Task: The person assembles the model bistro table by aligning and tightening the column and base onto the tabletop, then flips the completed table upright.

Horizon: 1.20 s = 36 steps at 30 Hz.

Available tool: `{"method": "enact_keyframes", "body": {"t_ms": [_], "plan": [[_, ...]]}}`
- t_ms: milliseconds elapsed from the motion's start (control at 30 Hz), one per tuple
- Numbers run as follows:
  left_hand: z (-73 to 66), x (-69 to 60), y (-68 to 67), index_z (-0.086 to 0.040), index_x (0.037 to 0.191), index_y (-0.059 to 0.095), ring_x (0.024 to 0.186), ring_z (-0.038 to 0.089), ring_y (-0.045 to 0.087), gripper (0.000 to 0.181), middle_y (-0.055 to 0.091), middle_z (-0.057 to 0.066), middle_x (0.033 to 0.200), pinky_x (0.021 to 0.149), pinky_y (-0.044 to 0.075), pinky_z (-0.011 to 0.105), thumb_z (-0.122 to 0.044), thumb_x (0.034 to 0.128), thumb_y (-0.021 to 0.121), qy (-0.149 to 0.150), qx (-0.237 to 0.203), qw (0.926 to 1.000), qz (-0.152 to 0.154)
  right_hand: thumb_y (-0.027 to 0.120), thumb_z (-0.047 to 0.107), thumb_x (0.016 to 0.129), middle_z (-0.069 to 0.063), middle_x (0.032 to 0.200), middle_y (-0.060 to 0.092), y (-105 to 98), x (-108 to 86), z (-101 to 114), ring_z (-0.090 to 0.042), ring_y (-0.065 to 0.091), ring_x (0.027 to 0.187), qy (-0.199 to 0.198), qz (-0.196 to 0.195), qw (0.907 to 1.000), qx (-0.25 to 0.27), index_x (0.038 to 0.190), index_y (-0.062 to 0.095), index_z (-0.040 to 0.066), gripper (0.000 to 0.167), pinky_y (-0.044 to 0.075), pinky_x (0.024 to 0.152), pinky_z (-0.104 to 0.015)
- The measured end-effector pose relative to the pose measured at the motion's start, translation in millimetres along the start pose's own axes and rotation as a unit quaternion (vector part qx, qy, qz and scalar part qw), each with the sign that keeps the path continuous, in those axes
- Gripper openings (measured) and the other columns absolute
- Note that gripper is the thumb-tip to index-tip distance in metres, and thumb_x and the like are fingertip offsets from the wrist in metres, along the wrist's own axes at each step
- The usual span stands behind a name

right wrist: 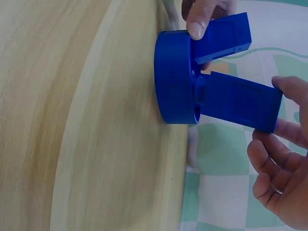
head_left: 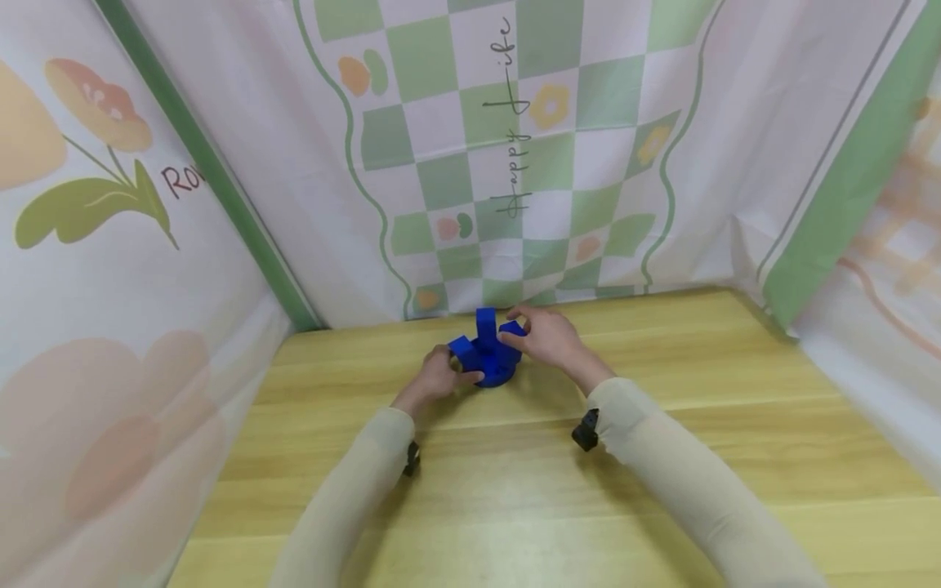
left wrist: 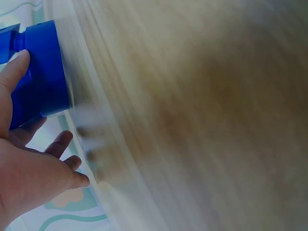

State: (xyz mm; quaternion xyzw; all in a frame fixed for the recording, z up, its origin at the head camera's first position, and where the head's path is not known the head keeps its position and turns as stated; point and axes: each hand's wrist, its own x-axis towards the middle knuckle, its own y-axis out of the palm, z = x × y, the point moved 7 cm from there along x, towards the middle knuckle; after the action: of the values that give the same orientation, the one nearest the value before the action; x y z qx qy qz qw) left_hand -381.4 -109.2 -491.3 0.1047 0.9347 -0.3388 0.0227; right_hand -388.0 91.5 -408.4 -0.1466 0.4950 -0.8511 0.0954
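A round blue plastic base [right wrist: 172, 79] stands on the table with several blue rectangular blocks rising out of it. My left hand [head_left: 439, 374] grips the base's left side, its thumb in front against the rim and fingers behind, around the left block [head_left: 462, 351]. Between thumb and fingers, my right hand [head_left: 553, 336] pinches the outer end of the right block [right wrist: 240, 101], which leans outward from the base. A third block [head_left: 486, 324] stands upright at the back. The right block's inner end is partly hidden inside the base.
The light wood table [head_left: 500, 490] reaches back to a hanging cloth [head_left: 456, 147] with green and white checks, just behind the blue base. Patterned cloth also hangs on the left [head_left: 95, 343] and right [head_left: 897, 245]. A dark wrist camera [head_left: 586, 430] sits under the right sleeve.
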Motion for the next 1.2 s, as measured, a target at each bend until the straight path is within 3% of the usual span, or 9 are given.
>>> {"method": "enact_keyframes", "body": {"t_ms": [233,433,500,600,700,767,867,1033,1200], "plan": [[-1.7,-0.7,-2.0,-0.003,0.141,0.052,0.138,0.037,0.047,0.073,0.051,0.021,0.145,0.116,0.038,0.051,-0.039,0.0833,0.081,-0.007,-0.004,1.0000,-0.003,0.071,0.046,0.088,-0.009,0.092,0.073,0,5.0,3,-0.023,0.066,0.081,-0.031,0.006,0.9995,-0.001,0.129,0.066,0.007,0.056,0.053,0.075,-0.041],[0.4,-2.0,-1.9,-0.002,0.141,0.051,0.137,0.037,0.048,0.077,0.052,0.021,0.143,0.117,0.037,0.050,-0.040,0.0824,0.082,-0.014,-0.004,0.9999,-0.003,0.072,0.054,0.084,0.000,0.071,0.061,4,4.5,-3,-0.019,0.057,0.067,-0.010,-0.006,0.9999,0.004,0.088,0.067,0.010,0.044,0.044,0.063,-0.033],[1.0,-1.9,-0.5,-0.003,0.140,0.052,0.137,0.036,0.049,0.075,0.053,0.021,0.143,0.116,0.038,0.050,-0.041,0.0826,0.082,-0.011,-0.004,0.9999,0.000,0.072,0.053,0.085,0.000,0.070,0.059,8,3.5,-4,-0.020,0.055,0.066,-0.002,-0.001,1.0000,0.002,0.083,0.064,0.011,0.043,0.043,0.063,-0.033],[0.6,-1.7,0.6,-0.004,0.139,0.054,0.137,0.035,0.049,0.073,0.053,0.020,0.143,0.116,0.038,0.050,-0.040,0.0825,0.082,-0.006,-0.004,1.0000,0.001,0.071,0.046,0.087,-0.005,0.081,0.068,11,1.9,-3,-0.023,0.063,0.075,-0.012,0.002,0.9999,-0.003,0.098,0.068,0.009,0.039,0.050,0.070,-0.038],[-0.5,-1.1,0.5,-0.004,0.139,0.054,0.135,0.035,0.050,0.072,0.054,0.020,0.143,0.116,0.039,0.050,-0.038,0.0826,0.082,-0.005,-0.004,1.0000,-0.002,0.070,0.043,0.089,-0.011,0.098,0.074,11,0.4,0,-0.029,0.068,0.089,-0.026,-0.004,0.9996,-0.005,0.121,0.065,0.009,0.048,0.054,0.080,-0.045],[-1.1,-1.0,0.0,-0.003,0.139,0.053,0.134,0.035,0.050,0.072,0.054,0.020,0.141,0.115,0.039,0.050,-0.039,0.0829,0.082,-0.006,0.000,1.0000,-0.004,0.070,0.046,0.089,-0.013,0.103,0.074,11,-0.7,2,-0.031,0.069,0.093,-0.037,-0.007,0.9992,-0.014,0.127,0.062,0.009,0.053,0.055,0.082,-0.047],[-1.4,-0.6,0.5,-0.002,0.139,0.053,0.133,0.035,0.051,0.073,0.055,0.020,0.139,0.115,0.039,0.049,-0.039,0.0829,0.081,-0.006,0.006,1.0000,-0.002,0.071,0.046,0.088,-0.011,0.104,0.075,10,-2.2,4,-0.029,0.070,0.093,-0.059,-0.006,0.9978,-0.030,0.124,0.066,0.010,0.052,0.055,0.083,-0.046],[-2.2,-1.8,-0.6,-0.002,0.136,0.056,0.133,0.035,0.051,0.071,0.055,0.021,0.138,0.115,0.039,0.048,-0.040,0.0817,0.083,-0.004,0.007,1.0000,-0.005,0.074,0.034,0.085,-0.006,0.088,0.073,10,-2.5,4,-0.021,0.065,0.078,-0.071,0.017,0.9967,-0.035,0.124,0.067,0.007,0.047,0.054,0.076,-0.042],[-2.8,-2.0,-1.8,-0.002,0.135,0.057,0.132,0.035,0.052,0.070,0.057,0.020,0.136,0.114,0.041,0.048,-0.039,0.0813,0.083,-0.002,0.009,0.9999,-0.007,0.074,0.045,0.086,-0.005,0.088,0.073,8,-3.0,3,-0.023,0.067,0.079,-0.061,0.023,0.9961,-0.059,0.111,0.069,0.009,0.045,0.054,0.074,-0.042]]}}
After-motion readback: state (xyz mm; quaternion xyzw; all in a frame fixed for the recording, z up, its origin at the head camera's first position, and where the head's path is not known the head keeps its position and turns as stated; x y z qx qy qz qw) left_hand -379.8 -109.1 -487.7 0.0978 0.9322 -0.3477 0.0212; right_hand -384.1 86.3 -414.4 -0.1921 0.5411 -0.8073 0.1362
